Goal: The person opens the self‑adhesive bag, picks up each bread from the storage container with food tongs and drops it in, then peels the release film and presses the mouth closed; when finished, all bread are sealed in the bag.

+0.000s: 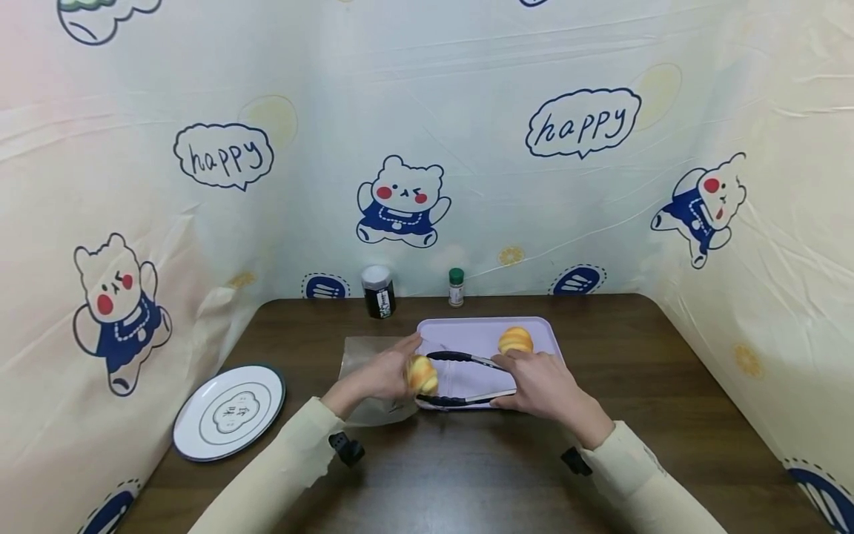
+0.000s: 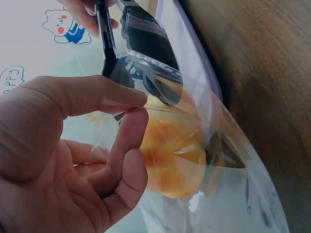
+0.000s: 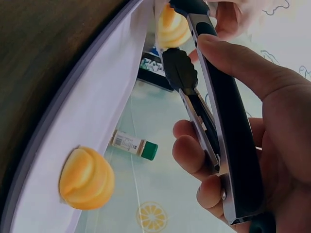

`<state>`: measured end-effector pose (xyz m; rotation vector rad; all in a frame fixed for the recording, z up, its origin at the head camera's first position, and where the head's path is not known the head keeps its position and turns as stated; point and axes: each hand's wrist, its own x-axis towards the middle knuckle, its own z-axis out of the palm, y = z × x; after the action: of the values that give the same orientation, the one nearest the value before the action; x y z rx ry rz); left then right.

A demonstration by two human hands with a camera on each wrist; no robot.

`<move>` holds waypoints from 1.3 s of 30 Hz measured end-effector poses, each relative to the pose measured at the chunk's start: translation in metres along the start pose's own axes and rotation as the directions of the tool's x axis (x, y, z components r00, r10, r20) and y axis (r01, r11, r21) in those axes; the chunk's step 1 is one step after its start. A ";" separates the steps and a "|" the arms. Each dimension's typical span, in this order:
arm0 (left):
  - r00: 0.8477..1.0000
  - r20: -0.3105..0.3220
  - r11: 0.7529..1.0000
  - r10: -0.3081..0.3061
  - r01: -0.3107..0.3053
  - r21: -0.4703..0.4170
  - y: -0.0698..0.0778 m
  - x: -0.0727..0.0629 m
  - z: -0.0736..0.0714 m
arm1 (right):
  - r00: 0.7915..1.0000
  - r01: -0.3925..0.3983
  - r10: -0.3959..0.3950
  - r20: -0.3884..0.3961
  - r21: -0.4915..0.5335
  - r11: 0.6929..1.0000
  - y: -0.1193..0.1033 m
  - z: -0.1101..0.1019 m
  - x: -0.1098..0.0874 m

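Observation:
My left hand (image 1: 380, 374) pinches the edge of a clear plastic bag (image 2: 262, 184) between thumb and forefinger. A golden bread roll (image 2: 175, 155) shows through the film, just beyond those fingers. In my right hand (image 1: 552, 387) is a pair of black-and-silver tongs (image 3: 231, 126), gripped along the handles. The tongs' black tips (image 2: 155, 82) are spread apart at the bag's mouth, close to the roll; whether they touch it I cannot tell. A second roll (image 1: 516, 339) sits on the lilac tray (image 1: 460, 337), beyond my right hand.
At the table's back edge stand a dark jar with a pale lid (image 1: 379, 291) and a small green-capped bottle (image 1: 457, 287). A white plate (image 1: 193, 430) with a dark rim lies at the left. Printed cloth (image 1: 467, 96) hangs around the table's back and sides.

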<state>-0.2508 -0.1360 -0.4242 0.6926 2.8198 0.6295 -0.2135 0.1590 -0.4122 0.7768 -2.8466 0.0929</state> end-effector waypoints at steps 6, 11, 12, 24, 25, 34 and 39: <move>1.000 0.004 1.000 -0.007 0.007 -0.013 0.000 0.002 -0.002 | 1.000 -0.002 0.002 -0.031 -0.004 1.000 -0.001 0.003 -0.004; 1.000 0.018 1.000 0.026 -0.026 0.018 0.001 0.001 -0.003 | 0.998 0.032 -0.033 -0.053 -0.019 0.999 0.001 0.003 -0.005; 0.999 0.025 0.999 0.032 -0.033 0.019 0.001 0.000 -0.003 | 0.997 0.047 -0.048 -0.058 -0.025 0.999 0.001 0.003 -0.004; 0.994 0.095 0.998 0.048 -0.051 0.027 0.008 -0.005 -0.003 | 0.998 0.023 -0.023 -0.059 -0.007 1.000 -0.001 0.003 0.001; 0.994 0.103 0.999 0.045 -0.048 0.021 0.009 -0.005 -0.004 | 0.998 0.011 -0.012 -0.055 -0.005 1.000 -0.001 0.003 0.001; 0.996 0.048 0.997 0.071 -0.071 -0.004 0.006 -0.002 -0.001 | 0.983 0.113 -0.129 -0.126 -0.128 0.985 -0.002 0.001 0.003; 0.995 0.048 0.997 0.082 -0.082 -0.005 0.005 -0.001 0.003 | 0.987 0.084 -0.096 -0.131 -0.093 0.992 -0.003 0.002 0.003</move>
<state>-0.2471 -0.1317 -0.4245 0.8152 2.7575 0.6210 -0.2153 0.1549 -0.4130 0.8453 -2.6649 0.0079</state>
